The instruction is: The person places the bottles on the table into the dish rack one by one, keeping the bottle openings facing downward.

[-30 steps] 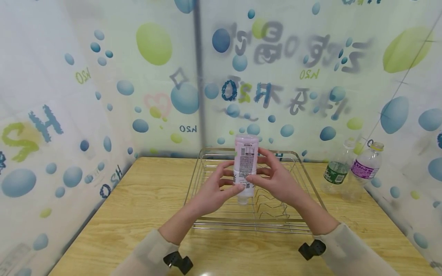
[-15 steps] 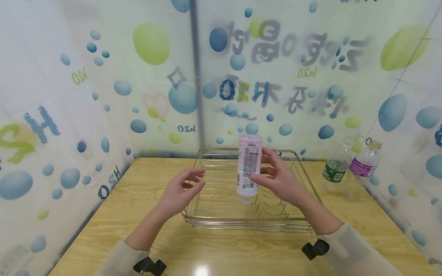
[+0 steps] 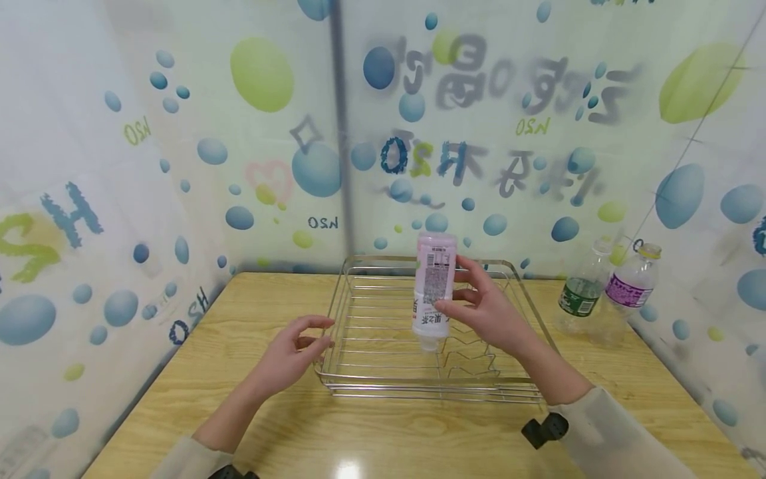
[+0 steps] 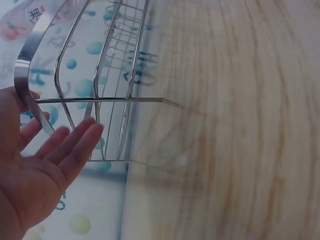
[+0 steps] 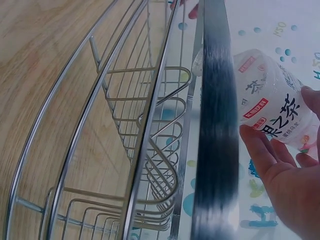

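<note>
A pink plastic drink bottle (image 3: 432,279) with dark printed lettering is held neck down above a wire dish rack (image 3: 389,381). My right hand (image 3: 491,313) grips it from the right side, thumb in front and fingers behind. In the right wrist view the bottle (image 5: 272,102) shows past the rack's broad metal rim (image 5: 218,120). At the rack's left front corner is my left hand (image 3: 287,356), holding nothing, its fingers loosely bent. The left wrist view puts that hand's fingertips (image 4: 90,131) right by the rack's wires, palm facing up.
To the right of the rack stand two clear plastic bottles, one with a green label (image 3: 579,297) and one with a purple label (image 3: 628,291). The rack sits on a wooden table (image 3: 275,306). Patterned curtains (image 3: 269,153) enclose the back and sides.
My left hand has let go of the bottle and moved left and down to the rack's left corner. The bottle, in my right hand alone, has shifted slightly right and tilted a little.
</note>
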The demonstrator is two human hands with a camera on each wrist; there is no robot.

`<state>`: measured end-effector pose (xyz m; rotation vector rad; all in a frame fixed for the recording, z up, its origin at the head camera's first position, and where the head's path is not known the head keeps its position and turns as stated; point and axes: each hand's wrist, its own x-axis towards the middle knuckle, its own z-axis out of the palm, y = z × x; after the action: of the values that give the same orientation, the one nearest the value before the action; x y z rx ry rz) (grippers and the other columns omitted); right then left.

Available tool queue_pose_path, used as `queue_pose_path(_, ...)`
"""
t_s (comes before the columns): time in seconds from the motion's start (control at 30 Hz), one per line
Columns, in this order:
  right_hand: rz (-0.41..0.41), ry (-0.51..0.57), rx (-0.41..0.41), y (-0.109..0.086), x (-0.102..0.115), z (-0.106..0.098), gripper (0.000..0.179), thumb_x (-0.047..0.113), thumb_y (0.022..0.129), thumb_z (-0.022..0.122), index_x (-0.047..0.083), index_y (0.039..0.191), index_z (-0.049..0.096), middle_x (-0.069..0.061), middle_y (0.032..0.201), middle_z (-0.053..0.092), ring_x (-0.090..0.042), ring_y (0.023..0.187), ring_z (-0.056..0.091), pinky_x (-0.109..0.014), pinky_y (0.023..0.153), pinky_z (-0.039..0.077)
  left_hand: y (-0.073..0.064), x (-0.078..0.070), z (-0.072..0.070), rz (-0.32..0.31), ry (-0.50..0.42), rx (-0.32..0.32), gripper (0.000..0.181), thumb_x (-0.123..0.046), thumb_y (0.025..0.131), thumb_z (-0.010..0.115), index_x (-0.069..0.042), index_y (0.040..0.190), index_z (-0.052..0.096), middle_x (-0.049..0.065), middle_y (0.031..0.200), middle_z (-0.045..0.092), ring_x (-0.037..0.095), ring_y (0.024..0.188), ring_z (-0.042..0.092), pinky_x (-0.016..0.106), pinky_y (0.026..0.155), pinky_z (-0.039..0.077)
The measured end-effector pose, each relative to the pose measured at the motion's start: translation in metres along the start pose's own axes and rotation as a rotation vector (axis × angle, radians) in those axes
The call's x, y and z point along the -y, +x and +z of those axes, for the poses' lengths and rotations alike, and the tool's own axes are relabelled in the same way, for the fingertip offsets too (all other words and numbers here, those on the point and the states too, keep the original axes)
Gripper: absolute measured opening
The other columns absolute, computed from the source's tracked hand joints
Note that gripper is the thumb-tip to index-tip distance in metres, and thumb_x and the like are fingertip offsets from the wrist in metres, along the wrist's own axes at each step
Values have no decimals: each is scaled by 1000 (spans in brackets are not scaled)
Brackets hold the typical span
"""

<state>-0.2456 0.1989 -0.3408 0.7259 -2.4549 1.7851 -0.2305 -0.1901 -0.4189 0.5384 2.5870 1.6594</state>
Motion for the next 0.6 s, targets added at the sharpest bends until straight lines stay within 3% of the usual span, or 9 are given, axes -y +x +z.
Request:
queue_pose_path(0.27,11,-18,-24,9,7,-3,90,13,105,76,15,175,19,-21,150,53,-38,127,67,-40,101,62,1,8,0,25,-157,83,42,-22,116,58,-6,154,53,34,147,56,29,115,80,32,81,66)
queue_pose_path(0.6,33,-26,-57,42,31,-9,92,22,104,78,25,175,20,-13,155,53,-37,134,66,-53,108,60,1,12,2,16,-148,80,41,-26,117,57,-10,154,53,34,146,60,24,109,82,33,80,67)
